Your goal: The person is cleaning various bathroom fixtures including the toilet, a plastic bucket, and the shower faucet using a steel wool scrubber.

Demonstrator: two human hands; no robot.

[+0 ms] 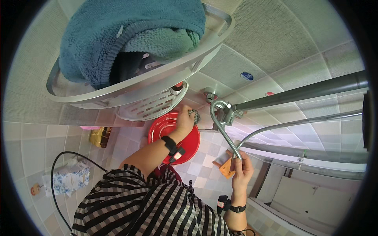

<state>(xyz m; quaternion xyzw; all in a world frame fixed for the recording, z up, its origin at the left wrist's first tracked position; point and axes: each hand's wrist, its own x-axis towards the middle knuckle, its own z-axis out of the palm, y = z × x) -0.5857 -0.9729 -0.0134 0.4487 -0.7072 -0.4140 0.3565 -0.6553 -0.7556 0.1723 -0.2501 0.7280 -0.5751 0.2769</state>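
Note:
My left hand (184,122) reaches over a red basin (191,147) on the floor, its fingers closed around a grey steel wool scrubber (195,116). Close by are the wall and the lower end of the shower fitting (226,117). Further right, my right hand (243,170) pinches a silvery flexible shower hose (221,129). The hose loops down from the fitting to my fingers. Another stretch of metal hose (299,120) runs from there to the right. Both wrists wear black straps with small devices.
A metal corner shelf (157,84) bearing blue-green towels (134,27) juts out above a white slotted shelf (151,104). A dark pipe (303,92) crosses at right. An orange stool-like object (226,167) stands on the tiled floor. A tissue pack (71,177) and black cable (53,185) lie left.

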